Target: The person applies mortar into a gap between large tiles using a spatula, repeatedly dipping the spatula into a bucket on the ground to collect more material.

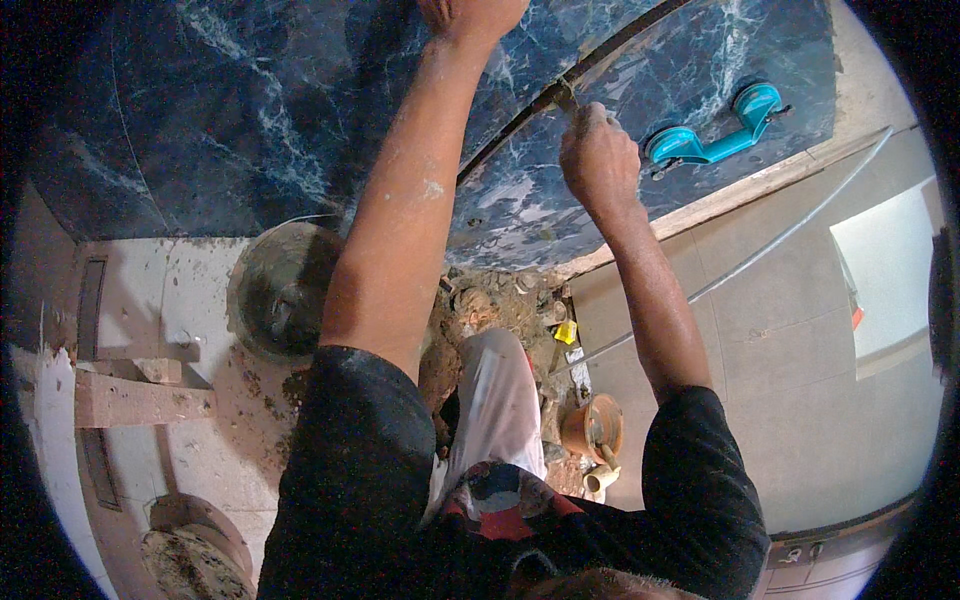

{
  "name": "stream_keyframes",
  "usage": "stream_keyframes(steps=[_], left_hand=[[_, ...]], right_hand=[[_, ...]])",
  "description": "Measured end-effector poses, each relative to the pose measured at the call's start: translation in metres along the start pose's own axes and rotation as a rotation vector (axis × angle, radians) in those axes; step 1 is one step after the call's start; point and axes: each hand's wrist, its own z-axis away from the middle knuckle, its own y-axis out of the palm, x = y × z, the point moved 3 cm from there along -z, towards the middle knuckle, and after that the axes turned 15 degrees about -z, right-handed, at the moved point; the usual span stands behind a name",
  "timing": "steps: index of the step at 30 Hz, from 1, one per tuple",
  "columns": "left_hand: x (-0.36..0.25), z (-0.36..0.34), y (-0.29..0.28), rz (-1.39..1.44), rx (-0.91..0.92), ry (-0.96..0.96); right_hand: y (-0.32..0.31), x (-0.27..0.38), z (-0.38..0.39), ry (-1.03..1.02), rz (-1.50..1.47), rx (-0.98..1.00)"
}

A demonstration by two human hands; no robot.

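Note:
My right hand (600, 160) is closed round a small flat-bladed scraper (568, 98). Its blade meets the dark gap (520, 130) between two blue marble-patterned slabs. The larger slab (200, 120) lies on the far side, and the narrower slab (540, 205), smeared with pale residue, lies nearer me. On the larger slab's side, my left hand (475, 15) is at the top edge of the picture, with its fingers cut off from sight. A teal double suction-cup lifter (715, 145) sits on the narrower slab, right of my right hand.
A bucket of grey mix (285, 290) stands at the left. Rubble (480, 300) and a yellow scrap (566, 332) lie by my knee. An orange-brown bucket (592, 425) is beside it. A pale hose (770, 245) crosses the tiled floor (750, 330). Another mix-crusted container (195, 560) is lower left.

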Motion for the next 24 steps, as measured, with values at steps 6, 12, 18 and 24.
stream_keyframes(steps=[6, 12, 18, 24], left_hand=[[0.000, 0.000, -0.001, 0.006, 0.006, 0.010], [-0.001, 0.000, -0.002, 0.007, -0.006, 0.031], [0.000, 0.000, -0.001, -0.011, 0.026, 0.025], [-0.002, 0.001, -0.002, -0.017, 0.013, 0.019]], right_hand=[[-0.011, 0.007, -0.001, 0.016, 0.018, -0.009], [-0.017, 0.006, -0.001, 0.030, 0.009, -0.012], [-0.025, 0.005, 0.014, 0.082, -0.041, -0.023], [-0.035, 0.001, 0.015, 0.021, -0.164, -0.105]])
